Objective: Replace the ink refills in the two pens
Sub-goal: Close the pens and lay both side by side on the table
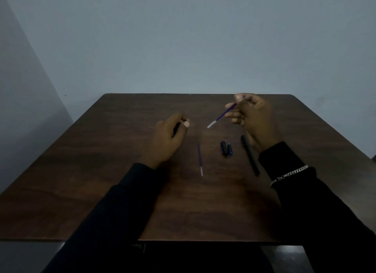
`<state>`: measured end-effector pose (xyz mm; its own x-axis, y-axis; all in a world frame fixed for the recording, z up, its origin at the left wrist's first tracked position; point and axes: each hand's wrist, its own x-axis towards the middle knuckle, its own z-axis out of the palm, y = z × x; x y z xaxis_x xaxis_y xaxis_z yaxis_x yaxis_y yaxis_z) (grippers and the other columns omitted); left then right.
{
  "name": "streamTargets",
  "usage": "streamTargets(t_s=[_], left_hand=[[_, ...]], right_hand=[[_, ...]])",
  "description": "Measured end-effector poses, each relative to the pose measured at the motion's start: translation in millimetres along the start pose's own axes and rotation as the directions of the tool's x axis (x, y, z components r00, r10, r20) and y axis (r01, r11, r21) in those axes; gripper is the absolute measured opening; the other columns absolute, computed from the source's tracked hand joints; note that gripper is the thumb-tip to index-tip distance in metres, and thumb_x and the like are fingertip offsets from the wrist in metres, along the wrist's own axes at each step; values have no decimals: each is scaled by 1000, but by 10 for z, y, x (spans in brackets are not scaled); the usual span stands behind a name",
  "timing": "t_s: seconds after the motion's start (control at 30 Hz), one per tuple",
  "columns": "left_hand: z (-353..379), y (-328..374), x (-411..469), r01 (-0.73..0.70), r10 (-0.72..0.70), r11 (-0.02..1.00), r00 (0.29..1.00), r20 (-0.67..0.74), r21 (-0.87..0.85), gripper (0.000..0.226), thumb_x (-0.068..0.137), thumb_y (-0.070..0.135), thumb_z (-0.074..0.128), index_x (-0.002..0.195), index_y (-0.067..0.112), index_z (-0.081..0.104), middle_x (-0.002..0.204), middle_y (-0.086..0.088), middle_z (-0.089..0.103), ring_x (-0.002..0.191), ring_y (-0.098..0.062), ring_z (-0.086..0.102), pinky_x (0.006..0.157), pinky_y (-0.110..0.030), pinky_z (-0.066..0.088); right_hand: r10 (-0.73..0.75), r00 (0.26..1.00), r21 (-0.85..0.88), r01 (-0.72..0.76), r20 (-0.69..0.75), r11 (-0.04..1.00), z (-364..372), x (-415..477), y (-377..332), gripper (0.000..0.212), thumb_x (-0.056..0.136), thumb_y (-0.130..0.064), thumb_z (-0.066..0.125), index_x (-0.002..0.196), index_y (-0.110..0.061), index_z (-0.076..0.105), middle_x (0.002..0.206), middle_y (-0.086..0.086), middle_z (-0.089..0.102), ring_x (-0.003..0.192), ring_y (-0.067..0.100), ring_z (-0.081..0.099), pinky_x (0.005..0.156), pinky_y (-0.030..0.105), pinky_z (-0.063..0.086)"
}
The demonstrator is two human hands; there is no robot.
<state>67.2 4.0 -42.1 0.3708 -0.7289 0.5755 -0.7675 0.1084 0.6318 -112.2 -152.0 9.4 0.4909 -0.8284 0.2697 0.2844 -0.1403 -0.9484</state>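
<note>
My right hand (252, 116) is raised over the far right of the table and pinches a purple ink refill (220, 116), its pale tip slanting down to the left. My left hand (169, 138) hovers at mid-table, its fingers curled round a dark pen part (176, 128) that is mostly hidden. A second purple refill (200, 159) lies flat on the table between my hands. A black pen (250, 155) lies by my right wrist. Two short dark caps (226, 148), one with a blue end, lie side by side left of that pen.
The brown wooden table (122, 191) stands against a plain grey wall (183, 38). Dark sleeves cover both forearms, and a silver bracelet (290, 174) sits on my right wrist.
</note>
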Motion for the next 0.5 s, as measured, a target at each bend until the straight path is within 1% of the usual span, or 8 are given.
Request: streamTargets(t_s=[0.07,0.13,0.2,0.27,0.33,0.4,0.43,0.5], left_hand=[[-86,-68,24,45,-44,999,994,-100,14,15,109,15,55,99,11,65,71,-9,62,60,-11,53,55,-24,36],[-171,-139,40,96,-90,995,981,-172,27,16,110,16,53,97,12,64,70,-9,61,60,-8,50,55,-22,36],[-246,-220,53,163,-152,986,961,-231,31,18,110,19,51,101,12,64,76,-8,63,64,-12,55,60,-29,46],[-297,-278,60,215,-206,977,936,-285,0,19,111,21,49,104,13,65,80,-8,64,72,-21,61,66,-40,52],[-316,-287,54,254,-251,967,914,-318,-32,19,111,22,49,103,14,64,80,-9,64,72,-24,61,67,-42,52],[-324,-295,50,268,-268,962,903,-336,-47,20,111,22,49,103,12,64,80,-14,65,73,-31,62,66,-40,49],[-330,-303,50,272,-273,961,900,-340,-53,20,111,22,49,103,11,64,79,-14,65,73,-32,62,65,-39,48],[-338,-316,58,282,-286,957,893,-348,-63,20,111,21,49,104,11,65,76,-7,61,68,-23,57,63,-36,45]], right_hand=[[56,996,-166,-44,65,985,154,61,-59,10,103,-14,60,94,-9,61,78,11,74,52,13,68,48,19,51],[136,979,-346,-76,152,935,370,109,-78,9,98,-9,66,92,-2,65,76,16,73,47,12,67,44,19,51],[208,955,-532,-65,212,844,627,162,-39,16,92,-9,74,87,5,69,77,23,74,47,13,69,43,20,53],[294,927,-698,-51,234,714,872,212,43,21,88,-11,80,78,4,70,77,23,75,55,19,74,50,24,59],[387,893,-780,-70,228,622,1078,246,163,19,86,-9,82,87,5,69,80,19,77,61,23,77,57,31,63],[451,867,-807,-104,213,581,1225,251,289,25,87,-1,78,105,8,63,79,13,75,64,27,78,62,39,66],[472,858,-823,-112,203,557,1275,245,336,28,88,2,76,109,7,58,76,10,72,70,30,79,68,44,66],[501,845,-849,-115,190,516,1332,222,372,36,87,2,77,113,1,52,77,9,63,82,34,79,77,49,64]])
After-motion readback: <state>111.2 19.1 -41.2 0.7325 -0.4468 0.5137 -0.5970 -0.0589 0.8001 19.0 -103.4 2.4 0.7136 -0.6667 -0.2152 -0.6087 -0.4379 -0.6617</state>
